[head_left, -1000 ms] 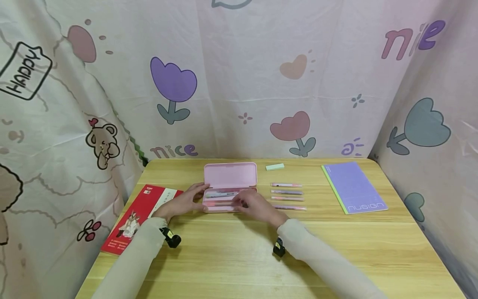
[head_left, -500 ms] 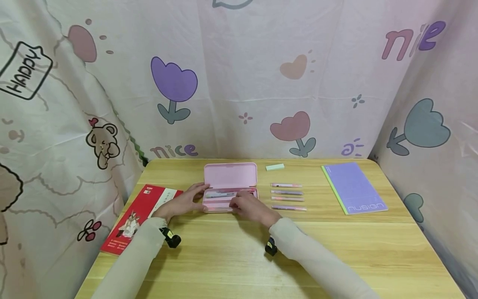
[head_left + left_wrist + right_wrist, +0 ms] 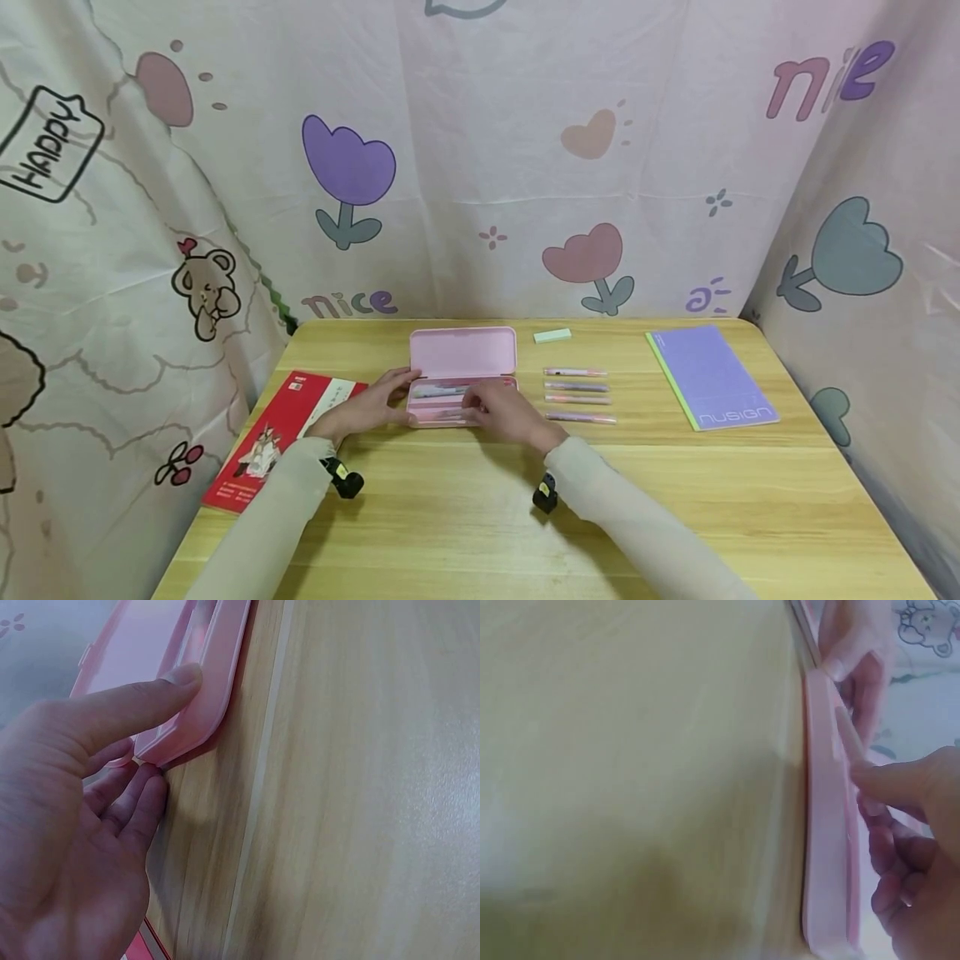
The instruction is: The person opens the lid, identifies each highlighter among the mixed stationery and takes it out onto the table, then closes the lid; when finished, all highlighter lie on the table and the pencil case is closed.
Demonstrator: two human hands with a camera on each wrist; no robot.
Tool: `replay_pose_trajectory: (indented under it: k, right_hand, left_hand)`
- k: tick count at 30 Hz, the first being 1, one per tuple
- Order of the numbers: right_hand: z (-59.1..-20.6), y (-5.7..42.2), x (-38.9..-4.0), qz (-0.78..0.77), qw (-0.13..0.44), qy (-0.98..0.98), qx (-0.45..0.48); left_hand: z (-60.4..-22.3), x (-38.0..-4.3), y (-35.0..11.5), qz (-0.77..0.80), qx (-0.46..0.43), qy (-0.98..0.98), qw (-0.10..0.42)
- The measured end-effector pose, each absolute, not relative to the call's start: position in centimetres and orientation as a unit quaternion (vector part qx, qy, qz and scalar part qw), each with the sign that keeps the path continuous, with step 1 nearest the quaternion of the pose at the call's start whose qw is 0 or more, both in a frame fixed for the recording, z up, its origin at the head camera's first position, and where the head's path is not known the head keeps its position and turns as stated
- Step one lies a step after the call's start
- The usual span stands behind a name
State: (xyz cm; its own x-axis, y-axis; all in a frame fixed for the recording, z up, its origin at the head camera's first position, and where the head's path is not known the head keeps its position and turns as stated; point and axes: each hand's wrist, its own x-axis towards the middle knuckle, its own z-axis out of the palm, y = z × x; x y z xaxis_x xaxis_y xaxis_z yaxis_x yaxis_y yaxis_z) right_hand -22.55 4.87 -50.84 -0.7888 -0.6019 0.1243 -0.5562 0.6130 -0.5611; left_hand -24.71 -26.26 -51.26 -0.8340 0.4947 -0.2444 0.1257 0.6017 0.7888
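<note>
Left hand [image 3: 367,408] grips pink case [image 3: 462,351]; right hand [image 3: 510,412] pinches pen [image 3: 849,736]; wood-grain table [image 3: 450,533]; printed cloth [image 3: 480,150] behind

On the surface [image 3: 450,533], a case [image 3: 462,354] lies between a book [image 3: 273,437] at left and four pens [image 3: 577,399] at right. Behind the pens lies a block [image 3: 552,336]; farther right, a notebook [image 3: 712,375].

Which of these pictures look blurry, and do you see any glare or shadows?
Head view: fairly crisp, with soft shadows beside the sleeves on the table; left wrist view: a pale, speckled sheen towards the right edge, left hand fairly clear; right wrist view: the blurriest, pink pencil case and right hand hazy, dim shadow low on the table.
</note>
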Motion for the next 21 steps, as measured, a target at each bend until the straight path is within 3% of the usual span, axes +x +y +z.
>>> replay_pose_trajectory:
  k: [13,21]
  right_hand:
    - [-50.2,14.9,-21.4,-0.41,0.004,0.875,-0.257]
    - [-50.6,21.4,-19.5,-0.375,-0.016,0.901,-0.218]
  left_hand:
    - [-51.4,-24.7,-26.2,0.402,0.189,0.87,0.216]
    - [-51.5,-24.7,-26.4,0.405,0.191,0.868,0.216]
